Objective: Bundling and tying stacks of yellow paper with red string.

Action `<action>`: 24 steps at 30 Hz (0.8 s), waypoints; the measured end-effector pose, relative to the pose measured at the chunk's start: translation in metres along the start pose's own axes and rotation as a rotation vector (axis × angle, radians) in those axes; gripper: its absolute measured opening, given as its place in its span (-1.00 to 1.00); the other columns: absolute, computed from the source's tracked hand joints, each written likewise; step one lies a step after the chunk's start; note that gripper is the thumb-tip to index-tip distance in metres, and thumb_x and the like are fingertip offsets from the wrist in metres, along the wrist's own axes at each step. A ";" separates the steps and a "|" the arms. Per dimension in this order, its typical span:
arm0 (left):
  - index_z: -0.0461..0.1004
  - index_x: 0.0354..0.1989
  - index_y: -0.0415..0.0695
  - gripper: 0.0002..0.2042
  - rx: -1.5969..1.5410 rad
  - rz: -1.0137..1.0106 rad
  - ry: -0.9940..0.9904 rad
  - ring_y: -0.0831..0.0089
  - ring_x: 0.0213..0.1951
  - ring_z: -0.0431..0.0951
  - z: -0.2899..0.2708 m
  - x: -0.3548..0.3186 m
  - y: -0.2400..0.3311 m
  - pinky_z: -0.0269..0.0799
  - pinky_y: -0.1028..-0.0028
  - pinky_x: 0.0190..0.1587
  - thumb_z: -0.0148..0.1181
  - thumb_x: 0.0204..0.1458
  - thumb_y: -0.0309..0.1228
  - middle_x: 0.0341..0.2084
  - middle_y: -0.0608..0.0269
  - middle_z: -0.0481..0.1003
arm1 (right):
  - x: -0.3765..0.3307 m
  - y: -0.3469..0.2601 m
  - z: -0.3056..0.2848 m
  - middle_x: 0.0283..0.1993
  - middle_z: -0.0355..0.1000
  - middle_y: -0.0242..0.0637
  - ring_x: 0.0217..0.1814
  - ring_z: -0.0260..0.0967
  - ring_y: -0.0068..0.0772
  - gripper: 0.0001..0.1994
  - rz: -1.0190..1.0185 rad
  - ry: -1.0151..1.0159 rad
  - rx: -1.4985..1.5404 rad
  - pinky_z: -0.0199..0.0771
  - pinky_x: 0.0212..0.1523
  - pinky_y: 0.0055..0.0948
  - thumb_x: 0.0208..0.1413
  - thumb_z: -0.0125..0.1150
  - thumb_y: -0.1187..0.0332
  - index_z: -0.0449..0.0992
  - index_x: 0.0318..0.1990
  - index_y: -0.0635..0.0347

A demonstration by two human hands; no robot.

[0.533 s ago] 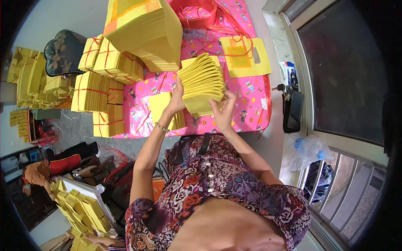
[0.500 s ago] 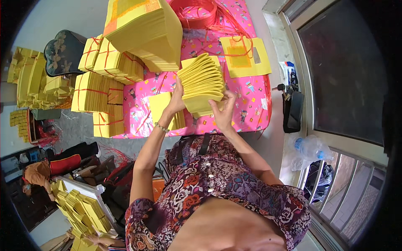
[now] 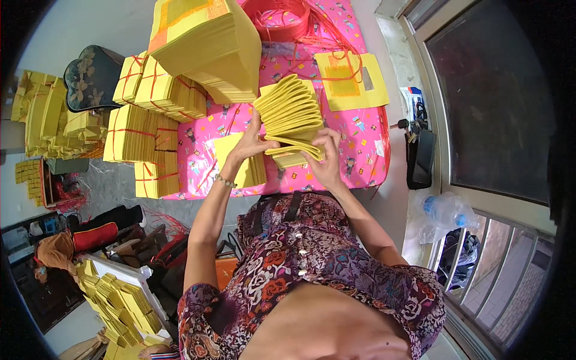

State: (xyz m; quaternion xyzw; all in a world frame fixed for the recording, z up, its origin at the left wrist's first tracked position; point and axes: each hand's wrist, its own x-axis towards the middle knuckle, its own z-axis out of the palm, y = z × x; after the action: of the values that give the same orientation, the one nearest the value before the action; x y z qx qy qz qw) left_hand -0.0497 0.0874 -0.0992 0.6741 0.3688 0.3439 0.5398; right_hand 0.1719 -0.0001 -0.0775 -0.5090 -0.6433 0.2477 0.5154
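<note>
A fanned bunch of folded yellow paper [image 3: 291, 111] stands on the pink patterned tabletop, its rounded folds facing up. My left hand [image 3: 249, 141] grips its left side, with the thumb stretched across toward the nearest folds. On the right, my right hand [image 3: 326, 159] is closed on the near folded layer, which is parted from the rest by a gap. Under it the edge of a yellow paper stack [image 3: 291, 159] shows. Beside my left wrist lies another low yellow paper stack [image 3: 249, 172], partly covered by that hand.
A tall yellow paper stack [image 3: 225, 60] and bundles tied with red string [image 3: 123, 133] stand at the left. A red string coil [image 3: 276, 24] lies at the back, a flat yellow sheet [image 3: 375, 84] at the right. Another person's hand [image 3: 157, 350] shows lower left.
My left thumb has swung right across the near folds. My right hand has parted the nearest folded layer from the bunch, opening a gap.
</note>
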 end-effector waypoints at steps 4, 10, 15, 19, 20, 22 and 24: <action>-0.44 0.37 -0.16 0.27 -0.180 -0.073 -0.039 0.22 0.39 -0.26 -0.003 -0.004 0.007 -0.26 0.29 0.37 0.35 -0.33 0.21 0.37 -0.01 -0.23 | 0.001 -0.004 -0.002 -0.02 0.15 -0.13 0.10 0.11 -0.15 -0.68 0.010 -0.037 -0.001 0.11 0.10 -0.20 -0.16 0.37 0.49 0.30 -0.32 0.16; -0.37 0.38 -0.16 0.20 -0.209 -0.089 -0.041 0.22 0.39 -0.24 -0.006 -0.003 0.027 -0.30 0.30 0.37 0.37 -0.28 0.11 0.36 0.01 -0.20 | -0.007 0.004 -0.005 0.02 0.10 -0.07 0.19 0.06 -0.04 -0.70 -0.006 -0.091 0.027 0.07 0.18 -0.15 -0.17 0.32 0.46 0.32 -0.29 0.13; -0.36 0.37 -0.20 0.16 -0.194 -0.132 -0.053 0.26 0.38 -0.22 -0.009 -0.002 0.030 -0.28 0.36 0.36 0.37 -0.25 0.02 0.35 0.03 -0.17 | -0.008 0.005 -0.002 0.06 0.04 -0.08 0.19 0.05 -0.05 -0.69 -0.063 -0.056 -0.004 0.10 0.17 -0.15 -0.19 0.33 0.47 0.32 -0.29 0.11; -0.30 0.36 -0.22 0.07 -0.215 -0.172 -0.048 0.25 0.37 -0.17 -0.009 -0.001 0.042 -0.26 0.37 0.35 0.35 -0.21 -0.12 0.33 0.02 -0.11 | -0.009 -0.001 -0.004 0.08 0.02 -0.09 0.20 0.05 -0.07 -0.68 -0.078 -0.068 0.008 0.21 0.12 -0.16 -0.20 0.35 0.47 0.33 -0.28 0.09; -0.30 0.36 -0.22 0.07 -0.215 -0.173 -0.049 0.25 0.37 -0.17 -0.009 -0.001 0.042 -0.26 0.37 0.35 0.35 -0.21 -0.12 0.33 0.02 -0.11 | -0.009 0.000 -0.003 0.08 0.02 -0.09 0.20 0.05 -0.07 -0.68 -0.077 -0.067 0.008 0.21 0.12 -0.16 -0.20 0.35 0.47 0.33 -0.28 0.09; -0.30 0.36 -0.23 0.07 -0.216 -0.204 -0.036 0.25 0.37 -0.18 -0.008 -0.002 0.043 -0.26 0.36 0.35 0.35 -0.21 -0.14 0.33 0.01 -0.11 | -0.011 0.002 -0.003 0.10 0.01 -0.09 0.21 0.05 -0.06 -0.69 -0.071 -0.075 0.029 0.25 0.08 -0.19 -0.20 0.36 0.47 0.35 -0.30 0.09; -0.30 0.36 -0.24 0.06 -0.205 -0.202 -0.033 0.25 0.37 -0.18 -0.010 -0.001 0.038 -0.26 0.36 0.35 0.34 -0.20 -0.15 0.33 0.01 -0.10 | -0.011 0.002 -0.004 0.11 0.01 -0.08 0.21 0.05 -0.06 -0.70 -0.086 -0.083 0.022 0.26 0.08 -0.19 -0.20 0.36 0.48 0.36 -0.30 0.09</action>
State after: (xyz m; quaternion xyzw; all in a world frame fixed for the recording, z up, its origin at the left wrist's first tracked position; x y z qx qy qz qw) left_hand -0.0544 0.0854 -0.0604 0.5804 0.3891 0.3124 0.6435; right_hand 0.1754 -0.0104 -0.0822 -0.4644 -0.6826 0.2534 0.5041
